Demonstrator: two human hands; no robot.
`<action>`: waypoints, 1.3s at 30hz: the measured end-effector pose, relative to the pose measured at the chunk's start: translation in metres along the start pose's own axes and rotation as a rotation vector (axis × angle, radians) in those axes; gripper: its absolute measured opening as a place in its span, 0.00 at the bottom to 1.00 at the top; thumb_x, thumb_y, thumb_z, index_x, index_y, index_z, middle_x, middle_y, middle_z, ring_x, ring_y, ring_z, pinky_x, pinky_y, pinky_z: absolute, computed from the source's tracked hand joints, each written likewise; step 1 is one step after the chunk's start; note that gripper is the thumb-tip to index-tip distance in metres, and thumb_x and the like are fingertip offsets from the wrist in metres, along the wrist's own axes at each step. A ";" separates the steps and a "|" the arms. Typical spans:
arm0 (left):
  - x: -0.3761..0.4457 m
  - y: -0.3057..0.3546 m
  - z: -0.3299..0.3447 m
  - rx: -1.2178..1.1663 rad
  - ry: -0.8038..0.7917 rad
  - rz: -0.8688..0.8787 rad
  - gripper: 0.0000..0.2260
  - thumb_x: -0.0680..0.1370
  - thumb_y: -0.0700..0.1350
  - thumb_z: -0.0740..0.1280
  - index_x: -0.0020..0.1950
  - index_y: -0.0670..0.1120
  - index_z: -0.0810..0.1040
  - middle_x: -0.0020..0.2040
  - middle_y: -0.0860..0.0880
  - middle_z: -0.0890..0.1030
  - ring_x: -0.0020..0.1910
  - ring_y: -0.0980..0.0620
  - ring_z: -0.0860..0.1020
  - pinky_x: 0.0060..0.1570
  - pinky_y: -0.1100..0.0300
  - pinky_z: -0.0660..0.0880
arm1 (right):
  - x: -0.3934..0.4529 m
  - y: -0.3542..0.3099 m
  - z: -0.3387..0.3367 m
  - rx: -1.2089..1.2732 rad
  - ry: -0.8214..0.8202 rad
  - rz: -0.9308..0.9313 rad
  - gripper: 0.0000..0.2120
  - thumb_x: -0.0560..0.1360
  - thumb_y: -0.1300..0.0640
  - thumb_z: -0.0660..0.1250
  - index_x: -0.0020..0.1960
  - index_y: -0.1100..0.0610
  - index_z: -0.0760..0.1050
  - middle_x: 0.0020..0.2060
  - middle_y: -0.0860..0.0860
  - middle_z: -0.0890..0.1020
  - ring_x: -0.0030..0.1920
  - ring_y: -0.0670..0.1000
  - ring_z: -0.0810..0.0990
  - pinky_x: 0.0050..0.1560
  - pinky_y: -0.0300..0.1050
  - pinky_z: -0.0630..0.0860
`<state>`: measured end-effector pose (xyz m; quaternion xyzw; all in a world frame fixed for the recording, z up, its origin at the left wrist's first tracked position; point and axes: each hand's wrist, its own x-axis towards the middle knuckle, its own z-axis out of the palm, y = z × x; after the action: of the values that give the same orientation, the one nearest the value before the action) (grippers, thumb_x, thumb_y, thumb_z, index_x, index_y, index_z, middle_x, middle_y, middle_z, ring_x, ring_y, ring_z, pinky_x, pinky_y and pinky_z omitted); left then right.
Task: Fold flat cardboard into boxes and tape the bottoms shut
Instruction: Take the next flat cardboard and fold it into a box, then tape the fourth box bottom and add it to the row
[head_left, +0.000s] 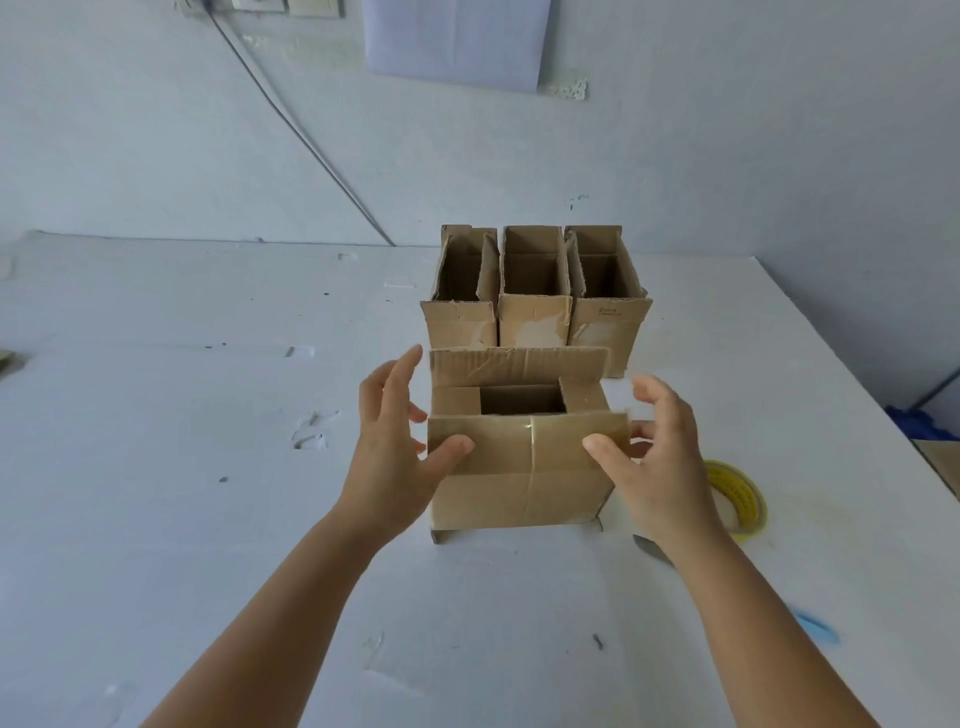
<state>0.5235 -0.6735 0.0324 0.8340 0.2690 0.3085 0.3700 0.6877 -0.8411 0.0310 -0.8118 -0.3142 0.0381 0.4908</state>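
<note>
A cardboard box (519, 467) is being held upright in the middle of the frame, just above or on the white desk (208, 519), with its upward end partly folded: two short inner flaps are lying flat, a dark rectangular gap is left open between them, the far long flap (519, 366) is standing up and the near long flap is being pressed by both thumbs. The left hand (395, 447) is being curled round the box's left edge, thumb on the near flap, fingers spread beside the side wall; the right hand (649, 462) is being clamped on the right edge in the same way. By judgement, the flap-closing step is being carried out, and the long flaps are yet to be brought together before tape is laid across the seam; for that, one hand would need to be freed for the tape roll (737, 499), a yellowish glossy ring lying at the lower right, partly hidden behind the right wrist. The board is brown, corrugated and matte, with shiny clear tape strips already crossing it. Three finished boxes (535, 291) are being kept side by side, open-topped, just behind, their edges frayed and patched with torn pale marks.
</note>
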 end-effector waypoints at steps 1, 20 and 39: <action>0.005 -0.003 0.000 0.001 -0.042 -0.018 0.41 0.72 0.44 0.74 0.76 0.56 0.50 0.70 0.60 0.55 0.60 0.57 0.69 0.57 0.60 0.75 | 0.003 -0.001 0.002 -0.027 -0.038 0.021 0.36 0.71 0.56 0.72 0.73 0.48 0.57 0.64 0.44 0.62 0.52 0.43 0.72 0.48 0.34 0.72; 0.013 0.026 0.051 0.934 -0.650 0.310 0.37 0.76 0.65 0.58 0.78 0.54 0.44 0.78 0.44 0.44 0.77 0.43 0.44 0.73 0.48 0.46 | -0.007 0.025 0.028 -0.396 -0.324 -0.215 0.23 0.80 0.55 0.57 0.74 0.57 0.62 0.72 0.49 0.64 0.72 0.48 0.62 0.72 0.42 0.60; 0.006 0.005 0.086 0.877 -0.552 0.357 0.40 0.73 0.70 0.55 0.77 0.56 0.41 0.78 0.45 0.47 0.77 0.46 0.45 0.72 0.50 0.47 | -0.008 0.057 -0.002 -0.162 -0.231 0.191 0.23 0.81 0.61 0.51 0.76 0.56 0.56 0.75 0.50 0.62 0.74 0.48 0.60 0.68 0.37 0.55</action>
<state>0.5894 -0.7111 -0.0080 0.9927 0.1194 -0.0049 -0.0135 0.7091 -0.8658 -0.0168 -0.8652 -0.2918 0.1522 0.3784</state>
